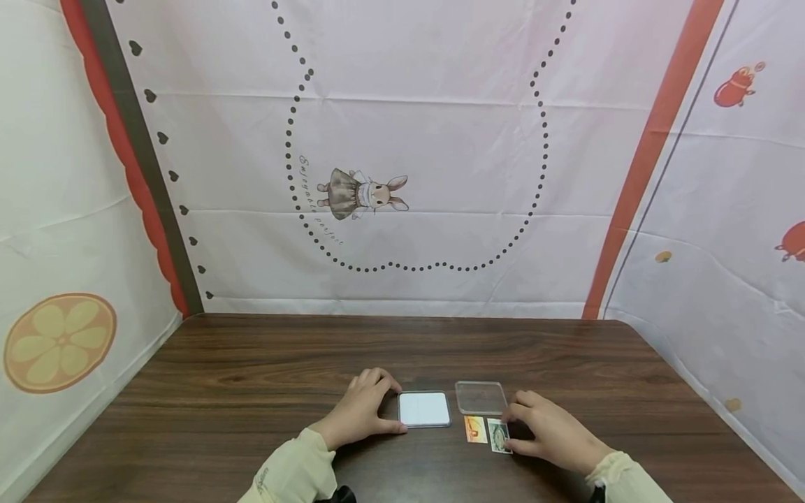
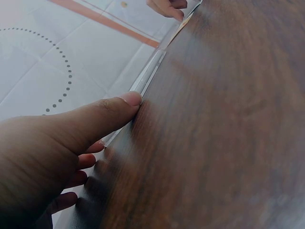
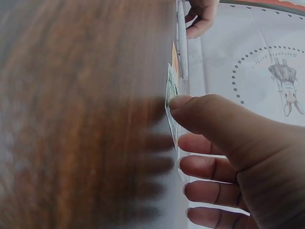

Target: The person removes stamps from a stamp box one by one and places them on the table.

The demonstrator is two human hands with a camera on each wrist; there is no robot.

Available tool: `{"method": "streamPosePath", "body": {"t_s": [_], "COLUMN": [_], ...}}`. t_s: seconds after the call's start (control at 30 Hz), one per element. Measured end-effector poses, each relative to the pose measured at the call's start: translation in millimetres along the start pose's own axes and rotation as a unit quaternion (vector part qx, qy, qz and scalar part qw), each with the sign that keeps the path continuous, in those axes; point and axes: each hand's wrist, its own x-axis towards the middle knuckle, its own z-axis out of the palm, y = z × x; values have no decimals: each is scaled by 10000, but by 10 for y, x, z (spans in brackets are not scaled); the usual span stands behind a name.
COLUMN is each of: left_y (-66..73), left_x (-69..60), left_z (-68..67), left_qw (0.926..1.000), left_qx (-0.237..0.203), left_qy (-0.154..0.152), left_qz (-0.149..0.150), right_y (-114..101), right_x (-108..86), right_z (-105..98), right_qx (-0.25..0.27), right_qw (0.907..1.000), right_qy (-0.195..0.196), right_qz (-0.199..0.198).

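A shallow clear plastic case point(image 1: 424, 409) with a white filling lies flat on the table. My left hand point(image 1: 367, 410) grips its left side, thumb at the front corner and fingertips at the back corner. To the right is an empty clear plastic lid point(image 1: 481, 397). In front of that lid lie an orange postage stamp point(image 1: 475, 429) and a green postage stamp point(image 1: 499, 435), side by side. My right hand point(image 1: 549, 430) holds the green stamp by its right edge, between thumb and index finger. In the right wrist view the thumb point(image 3: 183, 106) touches the green stamp's edge.
The dark wood-grain table point(image 1: 283, 356) extends around the case and stamps. A white printed cloth point(image 1: 440, 161) with a rabbit figure hangs behind the table, and more cloth rises at both sides.
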Motion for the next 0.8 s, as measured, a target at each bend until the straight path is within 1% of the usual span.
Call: {"method": "streamPosePath", "body": {"t_s": [0.13, 0.3, 0.5, 0.8], "left_y": [-10, -10, 0, 8], "left_x": [-8, -13, -21, -10], "left_z": [3, 4, -7, -16], "left_qw": [10000, 10000, 10000, 9999], "left_qx": [28, 42, 38, 77], "left_qy": [-5, 0, -32, 36], "left_qz": [-24, 26, 9, 54], "right_y": [-11, -17, -17, -29], "right_x": [0, -2, 6, 13], "right_z": [3, -5, -10, -37], "right_qx": [-28, -82, -46, -79], "right_qw": [10000, 10000, 9999, 9997], "right_qy": [19, 21, -62, -131], "right_qz": [-25, -4, 80, 168]}}
